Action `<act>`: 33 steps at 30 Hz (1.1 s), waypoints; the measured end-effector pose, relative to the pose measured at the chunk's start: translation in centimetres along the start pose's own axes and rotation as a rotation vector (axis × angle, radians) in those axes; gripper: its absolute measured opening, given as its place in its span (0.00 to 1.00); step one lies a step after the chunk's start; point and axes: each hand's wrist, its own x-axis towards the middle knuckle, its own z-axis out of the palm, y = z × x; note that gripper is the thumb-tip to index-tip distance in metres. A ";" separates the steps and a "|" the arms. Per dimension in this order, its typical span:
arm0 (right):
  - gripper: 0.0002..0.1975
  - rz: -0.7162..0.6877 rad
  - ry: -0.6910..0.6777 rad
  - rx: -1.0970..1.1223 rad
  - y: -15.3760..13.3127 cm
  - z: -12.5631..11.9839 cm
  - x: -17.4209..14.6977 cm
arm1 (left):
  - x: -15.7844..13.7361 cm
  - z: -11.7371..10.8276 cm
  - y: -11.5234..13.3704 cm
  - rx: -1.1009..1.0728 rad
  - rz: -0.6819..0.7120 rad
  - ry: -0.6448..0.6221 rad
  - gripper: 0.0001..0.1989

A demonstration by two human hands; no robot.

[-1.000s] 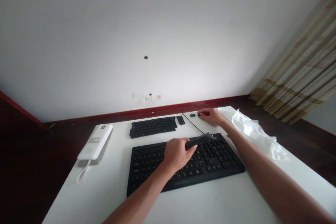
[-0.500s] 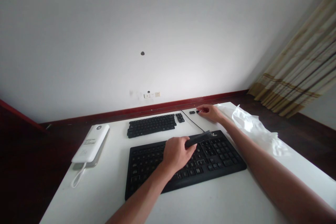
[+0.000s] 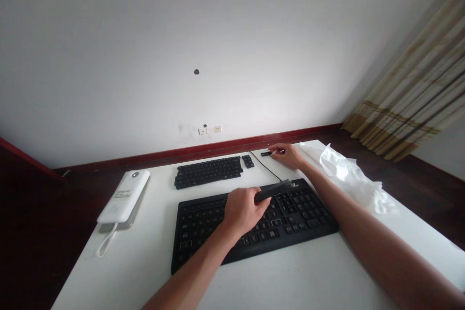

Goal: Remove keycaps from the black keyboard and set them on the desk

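Note:
My left hand (image 3: pixel 241 209) is closed around a long black tool (image 3: pixel 273 191) with a thin, pale tip, held over the black keyboard (image 3: pixel 298 237). Its exact kind is unclear. Several of the keyboard's key positions are bare, without caps. At the table's far edge, my right hand (image 3: pixel 286 155) pinches a small black keycap, mostly covered by the fingers, against the tabletop. Just left of those fingers lies another keycap (image 3: pixel 266 154). Removed keycaps (image 3: pixel 209 173) lie in rows behind the keyboard, with a small group of keycaps (image 3: pixel 248 161) to their right.
On the left of the white table (image 3: pixel 152 252), a white power bank (image 3: pixel 124 197) with a looped strap rests on a grey flat object (image 3: pixel 127 225). A crumpled white plastic bag (image 3: pixel 348 174) lies along the right. The keyboard's cable (image 3: pixel 265 165) runs to the far edge.
My right hand has shifted slightly left, bringing its keycap up beside the other one. The left hand keeps its hold on the black tool; the view has moved a little.

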 end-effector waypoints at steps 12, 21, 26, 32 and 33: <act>0.14 -0.019 -0.008 -0.002 0.3 0.4 0.3 | 0.0 0.0 0.1 0.023 -0.007 -0.007 0.17; 0.18 -0.053 0.017 0.103 0.7 -1.3 0.7 | -0.1 -0.2 0.0 0.013 0.008 -0.008 0.18; 0.15 -0.096 -0.001 0.003 -2.4 -4.9 -0.9 | -0.2 -0.4 0.2 0.011 -0.004 -0.023 0.20; 0.16 -0.009 -0.201 -0.047 -5.7 -8.3 -8.0 | -0.2 -0.4 0.3 0.031 0.001 -0.014 0.19; 0.16 0.008 -0.228 -0.056 -5.8 -8.9 -9.2 | -0.2 -0.4 0.3 0.033 -0.001 -0.016 0.19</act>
